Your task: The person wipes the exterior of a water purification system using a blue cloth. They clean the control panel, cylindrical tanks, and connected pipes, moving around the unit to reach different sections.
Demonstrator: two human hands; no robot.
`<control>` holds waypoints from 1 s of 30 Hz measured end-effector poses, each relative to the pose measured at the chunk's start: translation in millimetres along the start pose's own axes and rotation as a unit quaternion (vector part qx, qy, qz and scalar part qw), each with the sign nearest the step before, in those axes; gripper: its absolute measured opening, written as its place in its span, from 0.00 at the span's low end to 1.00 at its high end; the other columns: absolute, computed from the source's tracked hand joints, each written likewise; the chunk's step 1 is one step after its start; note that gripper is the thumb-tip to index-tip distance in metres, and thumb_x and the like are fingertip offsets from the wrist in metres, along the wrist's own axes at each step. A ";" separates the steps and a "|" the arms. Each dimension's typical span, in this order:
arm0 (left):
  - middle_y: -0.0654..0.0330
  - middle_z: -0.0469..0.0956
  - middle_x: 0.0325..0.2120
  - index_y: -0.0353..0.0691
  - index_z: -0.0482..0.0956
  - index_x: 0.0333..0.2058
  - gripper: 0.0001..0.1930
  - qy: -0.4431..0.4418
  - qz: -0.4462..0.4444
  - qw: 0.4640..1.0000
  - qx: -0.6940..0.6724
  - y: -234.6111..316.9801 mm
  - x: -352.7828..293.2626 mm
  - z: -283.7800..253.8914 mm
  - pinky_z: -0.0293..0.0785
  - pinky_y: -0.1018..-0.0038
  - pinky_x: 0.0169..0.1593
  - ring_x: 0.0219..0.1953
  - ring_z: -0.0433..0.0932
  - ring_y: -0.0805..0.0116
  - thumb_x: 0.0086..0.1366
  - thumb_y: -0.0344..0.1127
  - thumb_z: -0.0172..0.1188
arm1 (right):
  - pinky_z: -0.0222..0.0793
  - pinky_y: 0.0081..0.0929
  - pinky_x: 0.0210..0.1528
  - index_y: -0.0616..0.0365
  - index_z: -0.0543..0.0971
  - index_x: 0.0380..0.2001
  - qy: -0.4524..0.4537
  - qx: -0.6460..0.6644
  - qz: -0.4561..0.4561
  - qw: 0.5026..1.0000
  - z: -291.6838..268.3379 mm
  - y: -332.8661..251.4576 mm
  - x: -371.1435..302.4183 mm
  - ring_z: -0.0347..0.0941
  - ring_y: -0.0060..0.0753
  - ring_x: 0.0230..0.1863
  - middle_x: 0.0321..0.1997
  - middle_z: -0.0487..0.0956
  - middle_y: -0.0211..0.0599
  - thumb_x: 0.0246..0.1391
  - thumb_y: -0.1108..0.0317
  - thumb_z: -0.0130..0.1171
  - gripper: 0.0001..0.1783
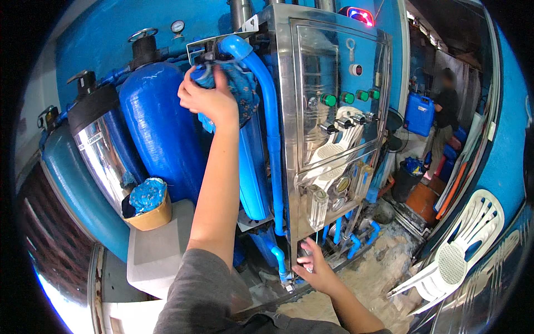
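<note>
Clearly, from my distant seat, I see the left hand (210, 100) raised to the patterned blue cloth (248, 92), which bunches around the top end of a tall blue filter tube (253, 181), just beside the bend of a thick blue pipe (269, 106). Its thumb and fingers curve with a gap between them and blue material in that gap; I cannot tell how firmly they grip. Low down, the right hand (318, 268) is at the lower left corner of the steel cabinet (290, 139), fingers bent and thumb apart from them; I cannot tell whether it holds anything there. Four green buttons (347, 98) run in a row across the cabinet's front, and a red lamp (360, 15) glows at its upper right corner. To the left I see a big blue tank (158, 119), a shiny steel tank (103, 150) and a teal tank (83, 183), all leaning outward in the bent view. A tan basket (151, 219) holding more blue cloth (147, 195) sits at the far edge of a grey box (149, 259). Off to my right stands a white chair (453, 261), and farther back a person (445, 106) is beside a blue jug (419, 115).
</note>
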State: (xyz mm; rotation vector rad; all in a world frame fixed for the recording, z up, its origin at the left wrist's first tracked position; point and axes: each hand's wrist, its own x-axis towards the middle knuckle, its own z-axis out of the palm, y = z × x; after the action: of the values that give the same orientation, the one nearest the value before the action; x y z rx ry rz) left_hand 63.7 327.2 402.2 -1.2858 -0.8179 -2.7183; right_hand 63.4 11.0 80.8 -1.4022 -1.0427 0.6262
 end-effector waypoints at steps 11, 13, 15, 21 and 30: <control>0.51 0.69 0.41 0.30 0.63 0.47 0.33 0.093 -0.026 0.962 -0.255 57.8 69.3 -27.8 0.70 0.68 0.47 0.42 0.69 0.63 0.50 0.38 0.75 | 0.72 0.26 0.44 0.55 0.46 0.67 0.024 0.093 0.126 0.987 -89.9 78.8 -93.7 0.72 0.27 0.42 0.57 0.64 0.45 0.54 0.73 0.62 0.45; 0.42 0.70 0.47 0.25 0.63 0.52 0.37 -0.126 0.135 0.972 -0.146 72.6 56.4 -18.8 0.68 0.69 0.51 0.48 0.71 0.57 0.52 0.43 0.72 | 0.71 0.29 0.47 0.49 0.46 0.67 0.014 0.064 0.124 0.990 -103.5 83.3 -101.0 0.74 0.31 0.44 0.58 0.65 0.45 0.57 0.74 0.59 0.42; 0.51 0.79 0.41 0.34 0.81 0.41 0.25 -0.165 0.176 0.968 -0.063 82.5 37.2 -3.0 0.71 0.68 0.50 0.43 0.77 0.58 0.51 0.49 0.70 | 0.71 0.29 0.48 0.50 0.46 0.67 0.009 0.078 0.119 0.990 -113.4 87.4 -106.0 0.74 0.32 0.45 0.57 0.66 0.45 0.58 0.74 0.57 0.41; 0.41 0.72 0.51 0.29 0.68 0.54 0.30 -0.049 0.258 0.963 -0.054 77.1 7.2 3.9 0.64 0.66 0.59 0.53 0.72 0.49 0.58 0.42 0.64 | 0.69 0.31 0.50 0.49 0.46 0.68 -0.001 0.116 0.138 0.984 -132.7 97.4 -113.8 0.74 0.33 0.47 0.57 0.67 0.45 0.58 0.72 0.58 0.41; 0.40 0.75 0.46 0.28 0.64 0.57 0.23 -0.241 0.002 0.962 -0.128 45.5 -116.9 -65.7 0.68 0.64 0.53 0.48 0.75 0.47 0.66 0.34 0.53 | 0.69 0.28 0.48 0.51 0.46 0.68 -0.011 0.141 0.134 0.981 -144.2 101.5 -111.7 0.72 0.29 0.45 0.56 0.68 0.42 0.58 0.69 0.58 0.41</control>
State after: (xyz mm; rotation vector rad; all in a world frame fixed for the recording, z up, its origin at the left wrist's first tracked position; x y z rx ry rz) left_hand 104.7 234.5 303.4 -2.0498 -0.4816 -2.6000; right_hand 160.3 -142.9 -21.5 -1.2942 -0.7514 0.9510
